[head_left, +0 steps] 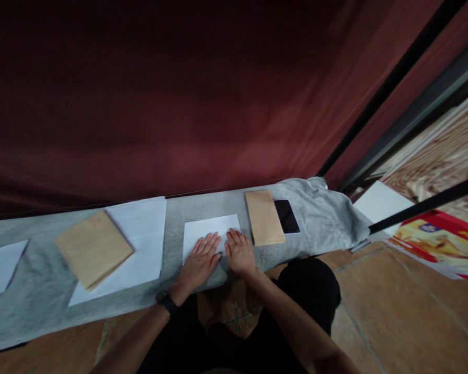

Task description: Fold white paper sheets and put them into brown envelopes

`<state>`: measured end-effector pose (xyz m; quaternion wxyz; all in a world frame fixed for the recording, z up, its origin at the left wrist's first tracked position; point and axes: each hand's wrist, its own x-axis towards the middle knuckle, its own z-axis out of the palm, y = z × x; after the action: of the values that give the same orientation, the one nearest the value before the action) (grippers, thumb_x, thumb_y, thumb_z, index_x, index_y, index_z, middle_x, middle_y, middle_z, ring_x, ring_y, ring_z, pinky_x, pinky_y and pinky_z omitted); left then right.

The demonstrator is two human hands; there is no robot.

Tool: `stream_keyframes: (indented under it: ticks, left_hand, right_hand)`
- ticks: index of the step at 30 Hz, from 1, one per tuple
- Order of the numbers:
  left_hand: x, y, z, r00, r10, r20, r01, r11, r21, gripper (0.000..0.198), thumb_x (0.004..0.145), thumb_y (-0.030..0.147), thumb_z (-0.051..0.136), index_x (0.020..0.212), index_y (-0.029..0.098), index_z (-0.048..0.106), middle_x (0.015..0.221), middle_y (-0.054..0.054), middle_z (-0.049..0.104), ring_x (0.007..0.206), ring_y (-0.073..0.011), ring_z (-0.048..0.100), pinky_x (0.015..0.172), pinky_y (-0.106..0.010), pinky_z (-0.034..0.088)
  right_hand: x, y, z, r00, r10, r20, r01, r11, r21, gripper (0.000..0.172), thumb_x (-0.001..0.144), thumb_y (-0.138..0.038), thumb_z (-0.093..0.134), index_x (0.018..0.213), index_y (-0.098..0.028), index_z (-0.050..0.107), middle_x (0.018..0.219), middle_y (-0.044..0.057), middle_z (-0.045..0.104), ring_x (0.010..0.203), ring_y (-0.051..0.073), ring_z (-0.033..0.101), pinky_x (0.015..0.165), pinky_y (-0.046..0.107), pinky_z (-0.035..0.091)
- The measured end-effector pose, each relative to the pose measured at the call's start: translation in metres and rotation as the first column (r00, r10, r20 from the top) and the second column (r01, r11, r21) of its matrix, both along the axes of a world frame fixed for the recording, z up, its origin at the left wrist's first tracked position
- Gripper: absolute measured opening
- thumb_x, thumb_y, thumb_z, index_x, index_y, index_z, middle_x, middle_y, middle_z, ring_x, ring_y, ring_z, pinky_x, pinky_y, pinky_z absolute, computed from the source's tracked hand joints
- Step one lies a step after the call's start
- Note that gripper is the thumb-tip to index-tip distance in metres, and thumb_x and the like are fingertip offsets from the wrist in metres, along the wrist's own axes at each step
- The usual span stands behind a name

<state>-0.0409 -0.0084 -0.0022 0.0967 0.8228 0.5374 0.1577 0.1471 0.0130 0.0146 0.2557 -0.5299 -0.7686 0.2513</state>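
A small sheet of white paper [208,223], perhaps folded, lies before me on the grey cloth. My left hand [201,258] rests flat on its lower left part, fingers stretched out. On its lower right part my right hand [239,253] lies with the fingers extended and close together. Both palms face down, and neither hand grips anything. Just right of the paper is a brown envelope [265,218], which partly overlaps a dark-screened phone or tablet [287,216].
The grey cloth [179,208] covers a long, narrow table. Leftward lie large white sheets [144,228], a stack of brown envelopes [95,248] and another white sheet [2,267]. A dark red curtain [179,130] hangs behind. A black pole [390,88] and a printed carton [440,244] stand right.
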Motion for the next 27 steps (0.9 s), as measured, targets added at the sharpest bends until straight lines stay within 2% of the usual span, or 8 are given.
stream_keyframes:
  ticks: [3, 6, 9, 15, 20, 27]
  left_hand:
    - [0.0, -0.01, 0.004, 1.0, -0.015, -0.02, 0.015, 1.0, 0.013, 0.055, 0.101, 0.039, 0.039, 0.152, 0.02, 0.043, 0.159, -0.009, 0.042, 0.151, -0.0253, 0.032, 0.126, -0.05, 0.02]
    - [0.0, -0.01, 0.007, 1.0, -0.02, -0.017, 0.021, 0.999, 0.026, 0.052, 0.1, 0.037, 0.04, 0.148, 0.017, 0.048, 0.155, -0.012, 0.047, 0.15, -0.0268, 0.033, 0.125, -0.052, 0.023]
    - [0.001, -0.009, 0.007, 1.0, -0.025, -0.018, 0.026, 0.999, 0.035, 0.05, 0.099, 0.035, 0.042, 0.144, 0.015, 0.053, 0.15, -0.015, 0.053, 0.148, -0.0279, 0.037, 0.124, -0.053, 0.026]
    - [0.001, -0.009, 0.005, 0.999, -0.011, -0.043, 0.013, 0.999, 0.05, 0.055, 0.099, 0.04, 0.043, 0.148, 0.015, 0.048, 0.154, -0.016, 0.048, 0.148, -0.0286, 0.038, 0.124, -0.053, 0.024]
    - [0.001, -0.008, 0.003, 0.999, -0.012, -0.037, 0.015, 0.997, 0.069, 0.059, 0.099, 0.041, 0.042, 0.154, 0.019, 0.039, 0.159, -0.01, 0.042, 0.151, -0.0265, 0.032, 0.125, -0.051, 0.021]
    - [0.0, -0.008, 0.001, 1.0, -0.013, -0.026, 0.015, 0.997, 0.074, 0.057, 0.099, 0.042, 0.043, 0.152, 0.02, 0.043, 0.157, -0.01, 0.046, 0.15, -0.0269, 0.032, 0.125, -0.051, 0.022]
  right_hand:
    - [-0.004, 0.009, 0.002, 0.997, 0.069, -0.03, -0.069, 0.998, 0.015, 0.046, 0.101, -0.028, 0.046, 0.145, -0.018, 0.052, 0.157, 0.011, 0.044, 0.148, 0.027, 0.036, 0.123, 0.051, 0.023]
    - [-0.013, 0.018, 0.001, 0.988, 0.142, -0.059, -0.14, 0.99, 0.031, 0.043, 0.103, -0.03, 0.046, 0.144, -0.02, 0.054, 0.157, 0.009, 0.045, 0.148, 0.025, 0.036, 0.125, 0.049, 0.021]
    - [-0.027, 0.028, -0.002, 0.985, 0.163, -0.047, -0.16, 0.985, 0.066, 0.042, 0.103, -0.03, 0.049, 0.143, -0.019, 0.055, 0.157, 0.01, 0.044, 0.149, 0.026, 0.036, 0.125, 0.048, 0.02]
    - [-0.039, 0.046, -0.012, 0.997, 0.047, -0.06, -0.041, 0.995, 0.091, 0.05, 0.102, -0.034, 0.053, 0.148, -0.016, 0.049, 0.161, 0.014, 0.035, 0.152, 0.028, 0.029, 0.126, 0.05, 0.018]
    - [-0.027, 0.047, -0.019, 0.993, -0.09, -0.071, 0.096, 0.992, 0.087, 0.058, 0.102, -0.037, 0.052, 0.152, -0.011, 0.042, 0.163, 0.017, 0.028, 0.154, 0.03, 0.022, 0.126, 0.051, 0.015]
    - [-0.013, 0.044, -0.025, 0.982, -0.18, -0.061, 0.186, 0.976, 0.115, 0.064, 0.102, -0.041, 0.049, 0.155, -0.008, 0.036, 0.163, 0.019, 0.026, 0.154, 0.03, 0.021, 0.126, 0.051, 0.018]
